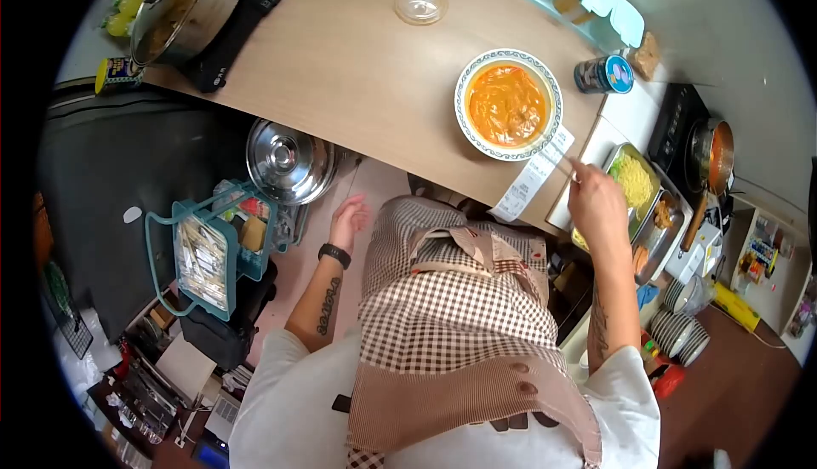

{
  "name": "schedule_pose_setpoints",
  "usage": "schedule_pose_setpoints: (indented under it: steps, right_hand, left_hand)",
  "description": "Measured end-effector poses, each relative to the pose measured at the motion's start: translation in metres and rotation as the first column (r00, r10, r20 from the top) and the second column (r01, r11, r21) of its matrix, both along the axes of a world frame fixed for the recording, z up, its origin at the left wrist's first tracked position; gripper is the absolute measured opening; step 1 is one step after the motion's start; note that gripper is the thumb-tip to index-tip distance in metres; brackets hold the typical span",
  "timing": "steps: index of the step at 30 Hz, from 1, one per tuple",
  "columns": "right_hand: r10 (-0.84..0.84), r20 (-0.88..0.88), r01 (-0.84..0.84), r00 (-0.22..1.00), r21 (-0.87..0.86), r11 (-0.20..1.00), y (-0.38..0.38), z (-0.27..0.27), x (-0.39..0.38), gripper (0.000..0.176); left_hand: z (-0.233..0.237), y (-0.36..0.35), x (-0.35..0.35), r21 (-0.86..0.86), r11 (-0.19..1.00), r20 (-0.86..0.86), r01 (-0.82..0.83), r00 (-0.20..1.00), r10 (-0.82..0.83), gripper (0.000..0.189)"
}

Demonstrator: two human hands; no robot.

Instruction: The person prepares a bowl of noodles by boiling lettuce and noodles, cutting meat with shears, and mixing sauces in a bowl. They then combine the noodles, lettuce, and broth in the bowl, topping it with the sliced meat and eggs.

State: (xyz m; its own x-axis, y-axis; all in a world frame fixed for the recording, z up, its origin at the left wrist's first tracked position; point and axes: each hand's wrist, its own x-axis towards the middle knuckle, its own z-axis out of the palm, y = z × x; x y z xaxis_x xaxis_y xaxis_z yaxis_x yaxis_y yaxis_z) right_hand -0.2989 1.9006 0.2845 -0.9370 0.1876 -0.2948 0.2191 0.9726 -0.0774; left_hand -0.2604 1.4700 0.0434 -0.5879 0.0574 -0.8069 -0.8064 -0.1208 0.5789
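Note:
A white bowl with a patterned rim point(465, 133) stands on the wooden table, holding a thick orange-red soup or sauce point(508, 105). Beside and partly under it lies a long printed paper receipt point(522, 188), reaching the table's front edge. My right hand point(596, 205) is over the table's right edge, fingers pinched together near the receipt and the bowl. Something thin seems to run from the fingertips toward the bowl, too faint to name. My left hand point(347, 220) hangs below the table front, fingers loosely apart with nothing in them.
A small clear glass lid point(420, 4) and a blue can point(604, 75) stand on the table. Left is a large pot point(183, 18) by a black stove. Right are a tray of shredded yellow food point(631, 181) and a pan point(711, 156). A teal caddy point(204, 256) stands lower left.

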Motion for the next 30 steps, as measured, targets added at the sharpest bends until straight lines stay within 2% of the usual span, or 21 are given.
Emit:
schedule_pose_setpoints:
  steps: [3,4,5,7,9,11,13,16,17,19,23,24,25,27,29,30]
  right_hand:
    - [0.109,-0.102,-0.114,0.989,-0.038,0.993,-0.002,-0.018,-0.015,0.032]
    - [0.081,-0.146,-0.087,0.986,-0.033,0.996,0.006,-0.024,-0.015,0.033]
    - [0.038,-0.042,-0.038,0.998,0.007,0.999,0.008,-0.008,-0.011,0.033]
    - [0.007,0.042,-0.008,0.999,0.029,1.000,0.006,-0.004,0.001,0.032]
    - [0.137,-0.070,-0.139,0.988,-0.016,0.990,-0.001,-0.014,-0.007,0.034]
    - [0.076,-0.120,-0.080,0.990,-0.032,0.996,0.009,-0.024,-0.011,0.034]
    - [0.018,0.041,-0.019,0.999,0.023,1.000,0.005,0.001,0.001,0.035]
    - [0.145,-0.111,-0.147,0.983,-0.014,0.989,0.001,-0.020,-0.002,0.036]
    - [0.080,-0.112,-0.086,0.990,-0.044,0.995,0.005,-0.027,-0.009,0.036]
    - [0.040,-0.026,-0.039,0.999,0.045,0.998,0.010,-0.009,0.003,0.034]
    - [0.154,-0.152,-0.159,0.976,-0.017,0.987,-0.003,-0.018,-0.005,0.029]
    - [0.072,-0.112,-0.075,0.991,-0.024,0.997,0.002,-0.024,-0.012,0.030]
    - [0.072,-0.163,-0.075,0.984,-0.017,0.997,0.010,-0.022,-0.005,0.030]
    - [0.019,-0.042,-0.020,0.999,-0.018,1.000,0.007,-0.005,0.011,0.031]
    - [0.118,-0.085,-0.122,0.989,-0.046,0.991,-0.007,-0.001,0.006,0.031]
    - [0.074,-0.112,-0.081,0.991,-0.060,0.995,-0.001,-0.015,0.000,0.029]
  left_hand:
    - [-0.006,-0.003,0.007,0.030,1.000,0.021,-0.008,1.000,0.007,0.034]
    - [-0.007,-0.004,0.008,0.023,1.000,0.015,0.016,1.000,-0.016,0.035]
    - [-0.005,-0.007,0.011,0.000,1.000,0.024,0.027,0.999,-0.027,0.035]
    - [-0.006,-0.010,0.012,-0.043,0.999,0.020,0.029,0.999,-0.028,0.036]
    - [-0.008,-0.010,0.018,-0.039,0.999,0.038,0.037,0.999,-0.036,0.036]
    - [-0.009,-0.008,0.015,-0.045,0.998,0.041,0.053,0.998,-0.052,0.035]
    - [-0.016,-0.013,0.012,-0.031,0.999,0.034,-0.017,0.999,0.018,0.035]
    - [-0.013,-0.012,0.018,-0.018,1.000,0.042,-0.015,0.999,0.016,0.035]
    - [-0.013,-0.011,0.019,-0.013,1.000,0.038,0.007,0.999,-0.007,0.035]
    - [-0.014,-0.007,0.006,0.003,0.999,0.002,0.034,0.999,-0.034,0.036]
    - [-0.016,-0.004,0.002,0.038,0.999,0.053,-0.008,0.999,0.006,0.036]
    - [-0.013,-0.001,-0.001,0.039,0.999,0.054,0.005,0.999,-0.008,0.035]
    - [-0.008,-0.003,0.000,0.025,0.999,0.045,0.022,0.999,-0.023,0.035]
    - [-0.001,0.000,-0.008,0.004,1.000,-0.003,0.027,1.000,-0.027,0.035]
    - [0.004,0.003,-0.006,0.000,0.999,0.022,0.042,0.999,-0.042,0.033]
    - [0.003,0.004,-0.006,0.006,0.998,0.034,0.065,0.997,-0.065,0.033]
